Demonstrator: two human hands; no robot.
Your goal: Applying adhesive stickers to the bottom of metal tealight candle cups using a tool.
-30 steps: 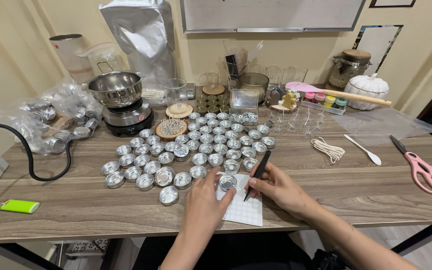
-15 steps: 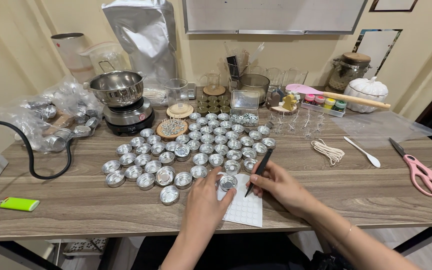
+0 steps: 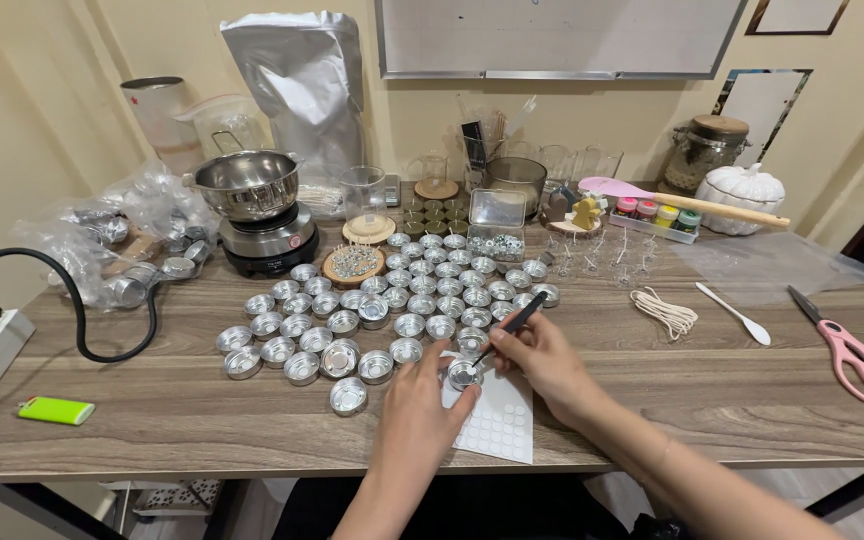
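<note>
1. Left hand (image 3: 420, 398) sits low in the centre of the frame, fingertips pinched round a small round metal cup (image 3: 464, 374) that rests on the white sticker sheet (image 3: 499, 420).
2. Right hand (image 3: 544, 356) is just right of it, closed on thin black tweezers (image 3: 510, 327) (the tip angles down into that same cup).
3. Behind the hands, mid-frame, there's a whole spread of empty metal cups (image 3: 372, 310) in loose rows on the wooden table (image 3: 202, 420).
4. Upper left: a steel pot (image 3: 247, 183) on a small black hot plate (image 3: 270, 240).
5. Far right edge: pink scissors (image 3: 857, 352), with a white spoon (image 3: 734, 312) and a coil of wick string (image 3: 664, 311) a bit left of them.
6. Lower left: a green lighter (image 3: 56, 410).
</note>
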